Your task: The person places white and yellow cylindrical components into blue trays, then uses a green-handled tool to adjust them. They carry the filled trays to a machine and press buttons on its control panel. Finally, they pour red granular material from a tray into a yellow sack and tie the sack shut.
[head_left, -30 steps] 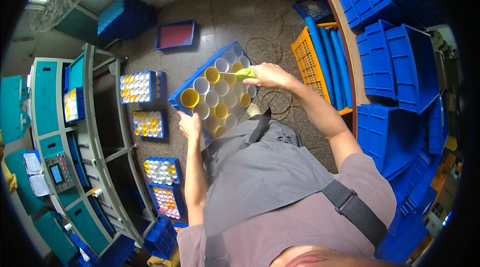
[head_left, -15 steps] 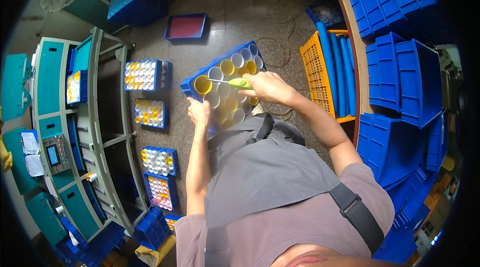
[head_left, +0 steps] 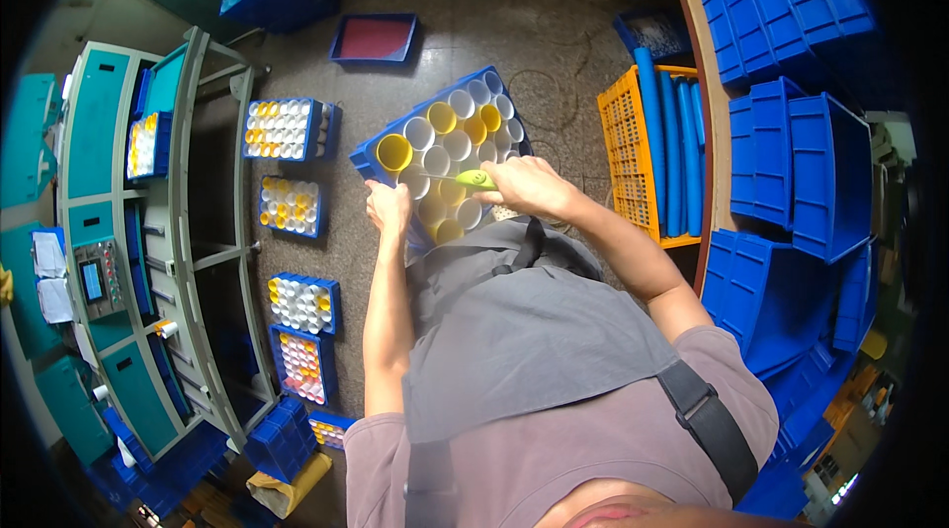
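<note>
A blue crate (head_left: 370, 161), tilted in front of my body, holds several upright round tubes with open tops. Some are white, like the white tube (head_left: 418, 133), and some yellow, like the yellow tube (head_left: 394, 152) at its left corner. My right hand (head_left: 534, 186) is closed round the lime-green handle of a thin metal-shafted tool (head_left: 474, 179), perhaps a screwdriver. Its shaft points left over a white tube near the left side; whether the tip touches it I cannot tell. My left hand (head_left: 390, 209) grips the crate's near left edge, its fingertips partly hidden.
Blue crates of white and yellow tubes (head_left: 280, 129) line the floor at left, beside a teal machine (head_left: 102, 123). A shallow blue tray (head_left: 374, 39) lies ahead. At right stand an orange basket (head_left: 627, 157) with blue rolls and stacked blue bins (head_left: 759, 147). A cable (head_left: 573, 83) trails across the floor.
My right hand has drawn the tool's tip out of the yellow corner tube and nearer to me, over a neighbouring white tube. My left hand keeps its hold on the crate. The view has shifted slightly.
</note>
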`<state>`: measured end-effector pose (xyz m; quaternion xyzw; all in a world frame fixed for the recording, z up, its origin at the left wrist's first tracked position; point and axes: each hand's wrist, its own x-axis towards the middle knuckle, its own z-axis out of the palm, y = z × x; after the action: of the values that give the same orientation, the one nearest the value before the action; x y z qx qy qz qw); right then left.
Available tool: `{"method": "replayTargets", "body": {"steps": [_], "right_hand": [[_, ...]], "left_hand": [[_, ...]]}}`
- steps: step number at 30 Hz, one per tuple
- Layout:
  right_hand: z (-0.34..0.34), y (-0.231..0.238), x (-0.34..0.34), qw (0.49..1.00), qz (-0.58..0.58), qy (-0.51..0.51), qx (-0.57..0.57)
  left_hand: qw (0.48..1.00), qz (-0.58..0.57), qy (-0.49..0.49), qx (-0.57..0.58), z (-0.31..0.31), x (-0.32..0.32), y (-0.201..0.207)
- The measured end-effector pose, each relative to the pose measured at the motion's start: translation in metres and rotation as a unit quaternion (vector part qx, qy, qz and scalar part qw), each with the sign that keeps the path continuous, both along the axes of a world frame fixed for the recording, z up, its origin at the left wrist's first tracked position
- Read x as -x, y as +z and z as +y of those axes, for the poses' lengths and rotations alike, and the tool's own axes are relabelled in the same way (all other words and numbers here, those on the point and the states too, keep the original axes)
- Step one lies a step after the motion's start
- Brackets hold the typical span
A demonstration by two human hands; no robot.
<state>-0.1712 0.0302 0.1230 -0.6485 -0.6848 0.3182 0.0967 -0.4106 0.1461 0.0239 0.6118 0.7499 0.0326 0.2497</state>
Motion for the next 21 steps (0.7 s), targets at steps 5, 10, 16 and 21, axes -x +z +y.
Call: {"method": "replayTargets", "body": {"steps": [5,10,16,21], "right_hand": [[-0.006,-0.005,0.012,0.999,0.02,-0.025,-0.03],[-0.023,-0.004,0.012,0.999,0.024,0.037,0.029],[-0.033,-0.01,0.016,0.997,0.035,0.033,0.057],[-0.035,-0.022,-0.011,0.995,-0.003,-0.061,0.083]], "left_hand": [[0.999,-0.014,0.043,-0.009,0.002,0.007,-0.005],[0.998,-0.014,0.065,-0.015,0.003,0.015,-0.006],[0.997,-0.024,0.074,0.003,0.002,0.021,-0.001],[0.995,-0.034,0.093,-0.015,-0.008,0.03,0.001]]}}
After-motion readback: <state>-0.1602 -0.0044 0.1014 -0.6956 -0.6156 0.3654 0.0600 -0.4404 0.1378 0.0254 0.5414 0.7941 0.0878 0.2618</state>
